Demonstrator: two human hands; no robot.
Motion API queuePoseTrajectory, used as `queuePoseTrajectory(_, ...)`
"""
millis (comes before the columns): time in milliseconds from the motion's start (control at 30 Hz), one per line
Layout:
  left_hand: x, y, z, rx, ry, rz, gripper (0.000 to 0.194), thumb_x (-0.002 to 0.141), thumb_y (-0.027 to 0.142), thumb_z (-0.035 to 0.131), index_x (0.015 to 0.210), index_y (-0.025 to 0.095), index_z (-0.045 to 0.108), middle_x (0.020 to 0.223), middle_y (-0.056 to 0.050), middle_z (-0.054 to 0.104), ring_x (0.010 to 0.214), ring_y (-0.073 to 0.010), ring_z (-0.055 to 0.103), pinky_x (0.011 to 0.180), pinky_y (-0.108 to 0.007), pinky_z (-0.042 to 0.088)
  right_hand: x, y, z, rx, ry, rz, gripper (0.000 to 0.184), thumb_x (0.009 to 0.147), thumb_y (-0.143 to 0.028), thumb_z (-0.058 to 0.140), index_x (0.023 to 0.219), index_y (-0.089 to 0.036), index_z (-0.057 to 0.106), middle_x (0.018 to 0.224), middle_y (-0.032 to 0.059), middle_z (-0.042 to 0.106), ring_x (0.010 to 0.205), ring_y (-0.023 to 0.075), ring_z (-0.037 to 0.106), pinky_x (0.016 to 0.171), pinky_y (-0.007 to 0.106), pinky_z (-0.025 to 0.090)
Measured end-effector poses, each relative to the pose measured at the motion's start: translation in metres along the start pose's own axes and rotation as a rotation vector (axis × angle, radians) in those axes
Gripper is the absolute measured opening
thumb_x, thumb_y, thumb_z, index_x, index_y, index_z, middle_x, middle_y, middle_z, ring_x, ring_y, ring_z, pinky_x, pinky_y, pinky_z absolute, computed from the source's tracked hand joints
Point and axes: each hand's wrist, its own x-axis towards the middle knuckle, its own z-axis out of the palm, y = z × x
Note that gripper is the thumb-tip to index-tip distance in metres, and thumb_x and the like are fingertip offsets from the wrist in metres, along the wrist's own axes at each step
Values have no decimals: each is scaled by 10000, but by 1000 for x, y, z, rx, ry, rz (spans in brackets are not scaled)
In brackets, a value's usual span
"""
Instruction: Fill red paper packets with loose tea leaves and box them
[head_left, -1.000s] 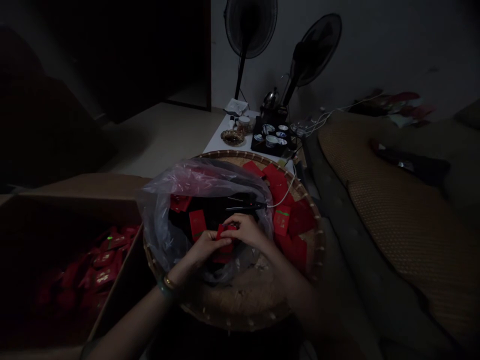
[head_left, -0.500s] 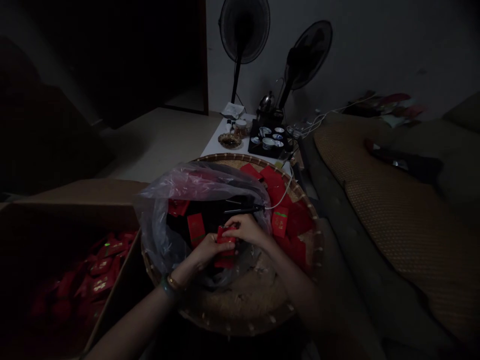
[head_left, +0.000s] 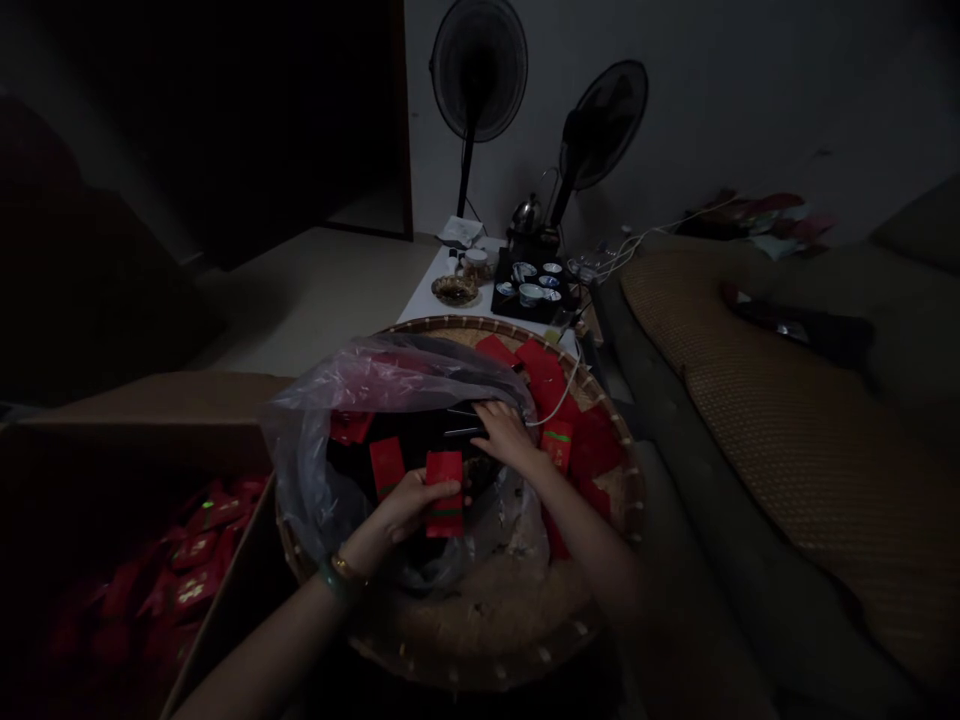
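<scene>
My left hand (head_left: 405, 508) is closed on a small red packet (head_left: 444, 468) with a green stripe, held upright above a clear plastic bag (head_left: 296, 460). My right hand (head_left: 504, 435) lies over a dark, slim tool (head_left: 465, 432) with a white cord, thumb and fingers apart around it; whether it bears on the tool cannot be made out. Another red packet (head_left: 386, 462) rests in the bag's opening, on dark contents. Beneath the bag is a round woven tray (head_left: 465, 625), with several red packets (head_left: 551, 375) along its right side.
A cardboard box (head_left: 225, 570) holding many red packets (head_left: 195, 550) stands at left. Behind the tray, a white table (head_left: 431, 300) carries a black tea tray (head_left: 510, 305) with cups. Two fans (head_left: 480, 70) stand beyond. A couch with a woven mat (head_left: 765, 430) runs along the right.
My right hand has let go of the packet and moved up and right to the dark tool. My left hand still holds the packet, whose striped face now shows.
</scene>
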Motion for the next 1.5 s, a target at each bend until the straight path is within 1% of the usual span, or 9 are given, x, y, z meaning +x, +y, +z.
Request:
queuePoseTrajectory(100, 2, -2, -2, -11, 8, 15, 418, 449, 241, 862, 804, 117, 679, 801, -78, 720, 689, -192, 679, 650, -264, 506, 5, 4, 11, -123, -87, -19, 634, 718, -204, 701, 1296, -150, 445, 1229, 164, 529, 1147, 291, 460, 943, 439, 378)
queuePoseTrajectory(233, 3, -3, -5, 7, 36, 31, 409, 431, 237, 864, 775, 106, 686, 737, -66, 714, 674, -186, 674, 640, -257, 497, 12, 7, 9, -56, -115, -17, 616, 714, -200, 710, 1277, -152, 467, 1182, 156, 567, 1129, 266, 499, 932, 408, 400)
queuePoseTrajectory(367, 4, -1, -6, 25, 77, 46, 399, 417, 237, 866, 748, 105, 686, 693, -61, 712, 669, -189, 668, 649, -269, 489, 13, 18, -18, 252, -138, -34, 584, 696, -244, 730, 1234, -149, 525, 1207, 141, 575, 1117, 237, 534, 928, 355, 420)
queuePoseTrajectory(467, 8, 0, -5, 35, 102, 56, 429, 406, 254, 868, 767, 100, 695, 715, -72, 720, 679, -193, 666, 667, -284, 487, 7, 24, -43, 455, -272, -45, 583, 651, -284, 760, 1194, -184, 573, 1178, 98, 613, 1082, 235, 568, 917, 350, 431)
queuePoseTrajectory(633, 23, 0, 3, 74, 123, 167, 429, 409, 276, 865, 769, 105, 706, 711, -46, 718, 623, -154, 636, 677, -273, 469, -4, 18, -64, 493, -351, -22, 596, 595, -254, 787, 1161, -197, 608, 1146, 86, 639, 1065, 248, 583, 908, 351, 437)
queuePoseTrajectory(800, 37, -6, 12, 167, 113, 253, 454, 434, 315, 850, 808, 99, 711, 657, -12, 684, 577, -136, 592, 624, -259, 441, -6, 5, -59, 422, -280, -38, 527, 595, -262, 788, 1098, -192, 647, 1097, 98, 664, 1020, 257, 608, 884, 368, 442)
queuePoseTrajectory(1000, 43, -15, 16, 165, 144, 221, 409, 452, 346, 840, 726, 88, 679, 536, 27, 599, 443, -77, 477, 488, -214, 365, -5, 6, -50, 453, -231, -9, 388, 614, -269, 775, 991, -217, 696, 964, 50, 712, 904, 226, 649, 801, 318, 460)
queuePoseTrajectory(1200, 43, -13, 14, 194, 122, 219, 456, 434, 345, 847, 777, 86, 694, 611, -7, 657, 512, -111, 550, 559, -235, 416, -5, 6, -39, 462, -191, 41, 306, 641, -271, 751, 939, -209, 712, 859, 27, 723, 780, 193, 656, 700, 274, 458)
queuePoseTrajectory(1500, 47, -22, 3, 173, 88, 116, 436, 426, 317, 856, 766, 94, 697, 681, -46, 700, 580, -145, 608, 619, -266, 457, -2, 22, -39, 669, -173, 195, 456, 617, -245, 762, 1056, -171, 664, 1055, 71, 683, 976, 232, 625, 850, 336, 465)
